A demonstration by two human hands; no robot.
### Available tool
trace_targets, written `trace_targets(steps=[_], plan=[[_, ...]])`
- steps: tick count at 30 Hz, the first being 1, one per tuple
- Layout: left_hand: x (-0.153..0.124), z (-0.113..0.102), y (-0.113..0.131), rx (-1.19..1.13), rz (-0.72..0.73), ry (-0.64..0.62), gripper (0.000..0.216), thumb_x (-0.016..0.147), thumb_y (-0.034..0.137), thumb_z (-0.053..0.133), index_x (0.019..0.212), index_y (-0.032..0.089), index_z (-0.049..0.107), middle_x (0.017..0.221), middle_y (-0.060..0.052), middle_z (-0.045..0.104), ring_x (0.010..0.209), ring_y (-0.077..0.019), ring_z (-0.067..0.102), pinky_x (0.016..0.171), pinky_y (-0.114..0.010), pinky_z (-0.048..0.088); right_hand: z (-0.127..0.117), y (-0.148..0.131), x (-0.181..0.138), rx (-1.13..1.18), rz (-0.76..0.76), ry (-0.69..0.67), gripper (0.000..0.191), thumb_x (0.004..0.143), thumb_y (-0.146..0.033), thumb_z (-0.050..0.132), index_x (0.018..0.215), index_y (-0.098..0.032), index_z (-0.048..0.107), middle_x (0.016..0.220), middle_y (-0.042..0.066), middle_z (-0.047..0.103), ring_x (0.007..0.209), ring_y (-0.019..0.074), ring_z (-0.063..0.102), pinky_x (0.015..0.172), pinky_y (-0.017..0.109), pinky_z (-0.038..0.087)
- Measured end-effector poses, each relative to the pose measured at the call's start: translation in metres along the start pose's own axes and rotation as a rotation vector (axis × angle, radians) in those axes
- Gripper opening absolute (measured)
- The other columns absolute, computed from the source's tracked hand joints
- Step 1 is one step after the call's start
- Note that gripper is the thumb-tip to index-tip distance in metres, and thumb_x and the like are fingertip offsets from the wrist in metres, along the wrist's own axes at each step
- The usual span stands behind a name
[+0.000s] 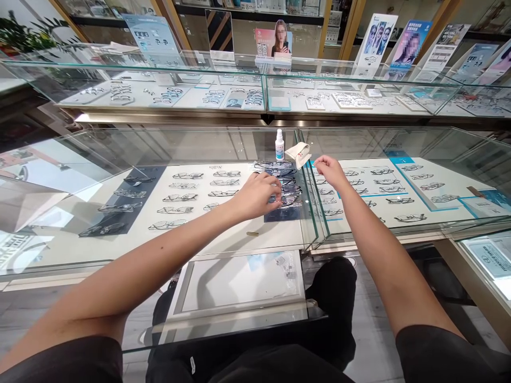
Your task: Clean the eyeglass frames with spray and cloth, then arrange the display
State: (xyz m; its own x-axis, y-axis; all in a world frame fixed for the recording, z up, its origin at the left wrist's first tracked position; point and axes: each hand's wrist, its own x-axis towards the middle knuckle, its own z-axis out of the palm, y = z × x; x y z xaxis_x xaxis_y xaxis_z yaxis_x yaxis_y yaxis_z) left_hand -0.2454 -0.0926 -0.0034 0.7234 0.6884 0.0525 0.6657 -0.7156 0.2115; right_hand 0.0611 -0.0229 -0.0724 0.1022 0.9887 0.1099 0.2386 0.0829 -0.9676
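Note:
My left hand (260,196) reaches over the right end of the left display case, fingers bent but apart. I see nothing gripped in it. Close by its fingertips lies a column of eyeglasses (290,190) on a dark panel (281,214); the hand covers part of them. My right hand (329,170) hovers beside the seam between two cases, fingers loosely curled and apart, with no object visible in them. Just left of it rests a cream folded cloth or pouch (299,154), separated by a small gap. A white spray bottle (279,144) stands upright behind the eyeglasses.
Rows of eyeglasses (179,197) lie in the left case, and more frames (399,200) in the right one. An upright glass edge (315,213) runs between them. An open white drawer (239,287) sits above my lap. Farther back is another glass case (199,96).

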Motion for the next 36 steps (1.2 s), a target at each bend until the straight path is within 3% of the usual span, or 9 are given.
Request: trace_targets(steps=[4, 9, 17, 22, 24, 26, 30, 32, 36], plan=[[-0.028, -0.016, 0.014, 0.021, -0.003, 0.092, 0.026, 0.099, 0.045, 0.066, 0.107, 0.023, 0.077, 0.147, -0.013, 0.067, 0.139, -0.0379, 0.056, 0.114, -0.058, 0.041, -0.002, 0.003, 0.001, 0.018, -0.002, 0.004, 0.011, 0.076, -0.031, 0.071, 0.083, -0.024, 0.068, 0.063, -0.004, 0.054, 0.061, 0.0142, 0.041, 0.06, 0.03, 0.033], [-0.099, -0.038, 0.012, 0.034, -0.056, 0.131, 0.031, 0.104, 0.051, 0.055, 0.107, 0.027, 0.074, 0.142, -0.01, 0.072, 0.14, -0.0358, 0.058, 0.114, -0.058, 0.042, -0.005, 0.009, 0.005, -0.02, -0.029, 0.072, 0.017, 0.07, -0.026, 0.068, 0.086, -0.023, 0.068, 0.063, -0.006, 0.052, 0.06, 0.0134, 0.04, 0.059, 0.028, 0.032], [-0.246, -0.021, -0.075, 0.126, -0.529, 0.165, 0.038, 0.1, 0.057, 0.049, 0.109, 0.029, 0.072, 0.14, -0.012, 0.074, 0.134, -0.0408, 0.063, 0.11, -0.057, 0.047, -0.011, 0.001, 0.001, -0.08, -0.088, 0.197, 0.014, 0.08, -0.03, 0.067, 0.089, -0.025, 0.057, 0.063, -0.007, 0.05, 0.058, 0.0137, 0.041, 0.059, 0.029, 0.037], [-0.318, -0.002, -0.112, 0.117, -0.718, 0.219, 0.046, 0.103, 0.058, 0.043, 0.129, 0.025, 0.063, 0.151, -0.013, 0.065, 0.14, -0.0348, 0.057, 0.12, -0.05, 0.042, 0.022, -0.066, -0.042, -0.135, -0.437, 0.376, 0.02, 0.093, -0.042, 0.064, 0.099, -0.025, 0.056, 0.077, -0.003, 0.05, 0.062, 0.0149, 0.042, 0.06, 0.031, 0.034], [-0.331, 0.0, -0.124, 0.123, -0.771, 0.267, 0.05, 0.105, 0.06, 0.043, 0.134, 0.024, 0.061, 0.157, -0.013, 0.06, 0.146, -0.0342, 0.052, 0.124, -0.049, 0.039, 0.057, -0.102, -0.087, -0.138, -0.512, 0.174, 0.02, 0.099, -0.046, 0.062, 0.105, -0.027, 0.059, 0.079, -0.001, 0.053, 0.061, 0.0151, 0.045, 0.059, 0.031, 0.036], [-0.336, -0.002, -0.136, 0.128, -0.816, 0.3, 0.054, 0.104, 0.061, 0.045, 0.138, 0.022, 0.059, 0.16, -0.014, 0.057, 0.149, -0.0351, 0.049, 0.125, -0.051, 0.037, 0.102, -0.13, -0.141, -0.189, -0.491, -0.172, 0.013, 0.102, -0.04, 0.061, 0.106, -0.028, 0.064, 0.084, 0.001, 0.061, 0.066, 0.0163, 0.052, 0.062, 0.031, 0.041], [-0.33, -0.006, -0.156, 0.126, -0.895, 0.302, 0.067, 0.103, 0.068, 0.044, 0.147, 0.019, 0.056, 0.162, -0.018, 0.053, 0.149, -0.0437, 0.045, 0.122, -0.061, 0.037, 0.185, -0.133, -0.225, -0.366, -0.477, -0.807, 0.01, 0.102, -0.024, 0.06, 0.106, -0.028, 0.068, 0.095, 0.003, 0.072, 0.082, 0.0202, 0.065, 0.071, 0.033, 0.049], [-0.328, -0.002, -0.163, 0.117, -0.917, 0.34, 0.067, 0.101, 0.069, 0.045, 0.145, 0.021, 0.059, 0.162, -0.018, 0.054, 0.151, -0.0447, 0.045, 0.121, -0.06, 0.036, 0.213, -0.114, -0.245, -0.428, -0.533, -0.947, 0.015, 0.098, -0.017, 0.058, 0.108, -0.026, 0.066, 0.099, 0.003, 0.071, 0.084, 0.0203, 0.064, 0.075, 0.034, 0.05], [-0.335, 0.008, -0.157, 0.061, -0.917, 0.515, 0.045, 0.101, 0.051, 0.048, 0.132, 0.025, 0.066, 0.155, -0.013, 0.063, 0.147, -0.0368, 0.053, 0.122, -0.052, 0.039, 0.233, -0.092, -0.253, -0.417, -0.639, -0.967, 0.017, 0.095, -0.012, 0.056, 0.102, -0.025, 0.062, 0.093, 0.003, 0.068, 0.081, 0.0207, 0.061, 0.075, 0.035, 0.05]])
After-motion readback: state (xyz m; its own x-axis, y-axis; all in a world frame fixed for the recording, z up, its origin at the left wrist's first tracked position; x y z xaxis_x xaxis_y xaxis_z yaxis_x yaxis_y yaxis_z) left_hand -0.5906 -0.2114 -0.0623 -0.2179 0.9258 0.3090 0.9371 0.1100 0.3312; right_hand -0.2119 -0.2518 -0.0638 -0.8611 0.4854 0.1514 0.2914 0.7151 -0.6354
